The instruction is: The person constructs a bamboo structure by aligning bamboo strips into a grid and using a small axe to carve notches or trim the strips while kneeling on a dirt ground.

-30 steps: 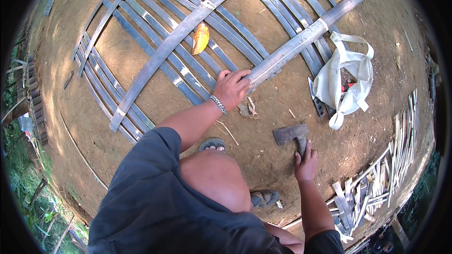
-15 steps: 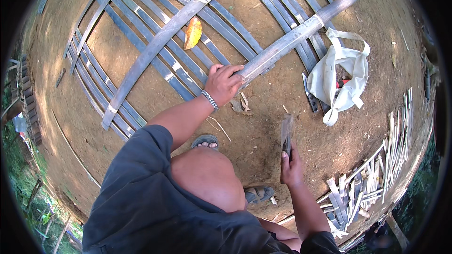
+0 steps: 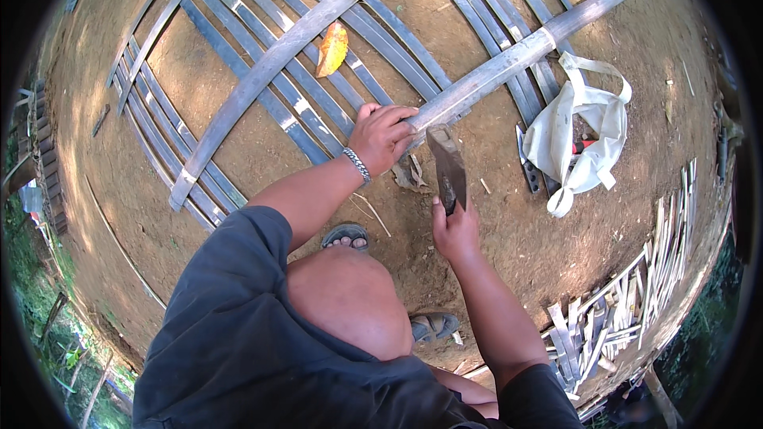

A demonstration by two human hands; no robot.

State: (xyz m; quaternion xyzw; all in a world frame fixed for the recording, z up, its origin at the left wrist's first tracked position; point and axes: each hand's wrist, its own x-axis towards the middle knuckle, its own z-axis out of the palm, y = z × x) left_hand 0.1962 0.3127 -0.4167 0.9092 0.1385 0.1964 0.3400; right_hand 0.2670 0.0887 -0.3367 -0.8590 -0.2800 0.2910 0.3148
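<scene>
A thick grey bamboo pole (image 3: pixel 509 62) lies slantwise across dark bamboo slats (image 3: pixel 381 40). My left hand (image 3: pixel 384 137) is closed around the pole's near end, a chain bracelet on its wrist. My right hand (image 3: pixel 456 230) grips the dark handle of a short, broad-bladed machete (image 3: pixel 447 160). The blade points up and away, just right of the pole's end; from this view I cannot tell whether it touches the pole. A second bamboo bar (image 3: pixel 266 71) crosses the slats farther left.
A white cloth bag (image 3: pixel 592 111) with something red inside sits at the right, beside a dark-handled knife (image 3: pixel 527 171). Thin bamboo strips and offcuts (image 3: pixel 588 334) are heaped at lower right. A yellow leaf (image 3: pixel 332 49) rests on the slats. The ground is bare brown earth.
My right hand has brought the machete up and left, from beside my right leg to near the pole's end. My left hand stays on the pole.
</scene>
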